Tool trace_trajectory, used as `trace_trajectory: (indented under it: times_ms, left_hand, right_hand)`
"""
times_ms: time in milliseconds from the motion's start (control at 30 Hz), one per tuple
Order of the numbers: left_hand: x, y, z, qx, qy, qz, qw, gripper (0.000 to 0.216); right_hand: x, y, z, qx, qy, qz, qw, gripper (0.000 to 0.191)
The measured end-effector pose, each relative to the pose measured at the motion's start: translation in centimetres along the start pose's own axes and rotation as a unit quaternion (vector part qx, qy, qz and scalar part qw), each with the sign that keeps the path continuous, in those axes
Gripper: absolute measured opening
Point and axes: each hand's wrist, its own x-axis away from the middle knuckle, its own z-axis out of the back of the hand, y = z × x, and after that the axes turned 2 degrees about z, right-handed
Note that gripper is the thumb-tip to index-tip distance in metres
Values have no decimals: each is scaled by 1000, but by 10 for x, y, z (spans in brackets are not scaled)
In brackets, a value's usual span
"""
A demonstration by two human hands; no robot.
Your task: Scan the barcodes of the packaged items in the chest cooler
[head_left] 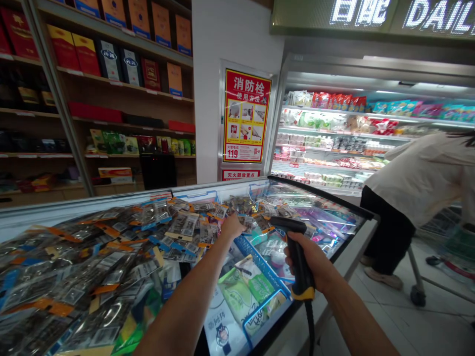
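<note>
Head view: right hand grips a black handheld scanner; left hand reaches among plastic packets, its finger closure indiscernible.

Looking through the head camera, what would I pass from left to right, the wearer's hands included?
Red-and-yellow boxes on the shelves, a black panel, the left hand reaching in at the packets, a black-and-yellow handheld scanner gripped by the right hand, a person in a white top.
</note>
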Motion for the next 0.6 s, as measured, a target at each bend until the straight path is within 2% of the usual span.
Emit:
trace_trajectory:
  times_ms: [100, 167, 267, 333, 433, 600]
  left_hand:
    - [-9, -5, -1, 79, -15, 2, 997, 20]
    - [-12, -6, 0, 181, -11, 18, 983, 16]
    - [-11, -6, 6, 342, -19, 56, 938, 14]
    - [-8, -4, 10, 409, -29, 79, 908, 13]
    - [-5, -1, 14, 444, -25, 98, 890, 10]
    - [-7, -1, 14, 447, -9, 108, 888, 11]
  right_hand:
    - [2, -1, -5, -1, -3, -6, 1000, 18]
    - [3, -2, -10, 0, -10, -7, 1000, 17]
    - [3, -3, -17, 2, -19, -9, 1000, 17]
    - [4, -4, -20, 5, -23, -11, 1000, 18]
    - [3, -6, -24, 17, -29, -14, 999, 18]
    - [1, -4, -27, 38, -45, -21, 998, 18]
